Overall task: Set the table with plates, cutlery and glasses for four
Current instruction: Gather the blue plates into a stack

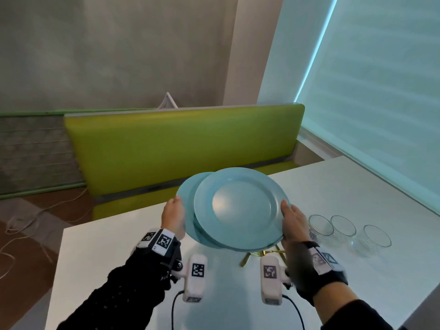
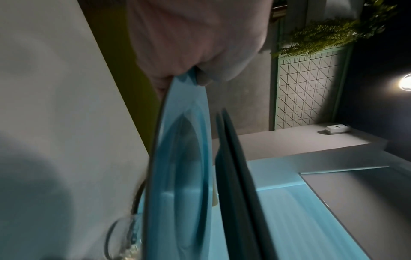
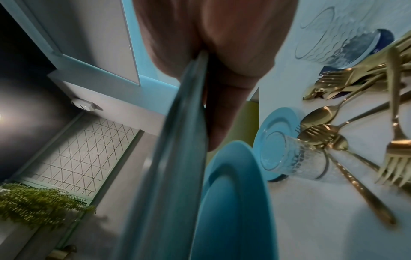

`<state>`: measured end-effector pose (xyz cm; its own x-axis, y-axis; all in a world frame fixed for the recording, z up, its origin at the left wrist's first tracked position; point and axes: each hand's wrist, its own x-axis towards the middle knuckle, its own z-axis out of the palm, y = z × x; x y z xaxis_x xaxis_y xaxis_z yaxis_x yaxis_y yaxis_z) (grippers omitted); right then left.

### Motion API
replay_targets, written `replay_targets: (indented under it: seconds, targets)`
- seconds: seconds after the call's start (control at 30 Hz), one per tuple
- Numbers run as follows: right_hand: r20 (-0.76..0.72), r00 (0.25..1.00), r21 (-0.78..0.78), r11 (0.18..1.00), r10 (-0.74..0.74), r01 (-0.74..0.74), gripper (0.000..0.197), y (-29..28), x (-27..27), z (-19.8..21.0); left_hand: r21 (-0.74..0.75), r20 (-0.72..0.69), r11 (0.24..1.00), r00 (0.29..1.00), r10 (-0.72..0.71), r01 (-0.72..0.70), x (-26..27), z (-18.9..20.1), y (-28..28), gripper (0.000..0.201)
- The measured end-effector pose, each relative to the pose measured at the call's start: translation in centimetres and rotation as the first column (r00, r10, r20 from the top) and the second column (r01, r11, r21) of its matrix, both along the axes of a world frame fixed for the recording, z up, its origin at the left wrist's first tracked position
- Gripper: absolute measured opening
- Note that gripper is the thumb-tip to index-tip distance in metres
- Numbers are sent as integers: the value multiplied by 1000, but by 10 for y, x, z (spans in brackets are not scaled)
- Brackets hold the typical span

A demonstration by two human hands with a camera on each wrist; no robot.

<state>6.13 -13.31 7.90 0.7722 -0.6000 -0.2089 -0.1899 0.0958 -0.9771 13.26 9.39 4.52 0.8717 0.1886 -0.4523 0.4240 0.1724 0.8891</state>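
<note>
I hold two light blue plates above the white table (image 1: 119,246), tilted and overlapping. My left hand (image 1: 175,215) pinches the left rim of the lower plate (image 1: 188,194), whose rim (image 2: 189,77) sits between thumb and fingers. My right hand (image 1: 292,220) grips the right rim of the upper plate (image 1: 240,208), seen edge-on as the upper plate (image 3: 184,140). Three empty glasses (image 1: 342,226) stand on the table to the right. Gold cutlery (image 1: 247,258) lies beneath the plates; in the right wrist view the cutlery (image 3: 333,123) is several forks and spoons.
A third blue plate (image 3: 275,126) lies on the table past a glass (image 3: 295,158), hidden in the head view. A green bench (image 1: 181,148) runs along the table's far side. A window blind (image 1: 369,91) is on the right. Cables (image 1: 35,217) trail on the floor at left.
</note>
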Motion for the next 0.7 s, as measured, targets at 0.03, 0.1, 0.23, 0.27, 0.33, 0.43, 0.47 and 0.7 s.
replay_targets:
  seconds: [0.03, 0.1, 0.23, 0.27, 0.33, 0.43, 0.47, 0.7]
  targets:
    - [0, 1000, -9, 1000, 0, 0, 28, -1, 3, 0, -23, -21, 1000, 1000, -5, 5, 0, 1, -5, 40]
    - [-9, 1000, -39, 999, 17, -17, 28, -1, 7, 1, -75, -44, 997, 999, -11, 7, 1, 1, -12, 36]
    - [-13, 998, -96, 994, 58, -59, 25, -2, 16, 4, -87, -56, 996, 998, -16, 11, 7, 7, -24, 30]
    - [-16, 998, -115, 992, 58, -59, 25, -3, 19, 3, -69, -53, 997, 998, -20, 16, 9, 7, -25, 31]
    - [-44, 997, -231, 970, 62, -70, 26, -9, 28, 0, -61, -40, 998, 999, -7, 4, 14, 9, -29, 34]
    - [-109, 990, -437, 891, 83, -123, 32, -19, 44, -7, -111, -55, 994, 998, 14, -20, 22, 9, -34, 45]
    - [-141, 986, -468, 872, 88, -145, 33, -21, 50, -8, -129, -54, 991, 998, 18, -25, 23, 12, -35, 46]
    - [-235, 959, -602, 751, 159, -272, 30, -42, 91, -6, -240, -19, 970, 999, -34, 28, 36, 36, -49, 25]
